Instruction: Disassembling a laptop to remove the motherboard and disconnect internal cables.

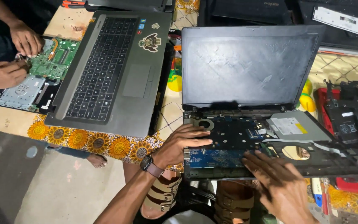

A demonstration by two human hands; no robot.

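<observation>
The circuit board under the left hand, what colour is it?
Blue circuit board, clearest in the head view.

dark laptop screen (249, 66), white drive label (289, 124)

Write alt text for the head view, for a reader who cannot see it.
A person's left hand and right hand rest on the exposed blue circuit board of an opened laptop with a dark screen. Beside it on the sunflower-print tablecloth lies a grey keyboard cover, where another person's hands work on a green board.
</observation>
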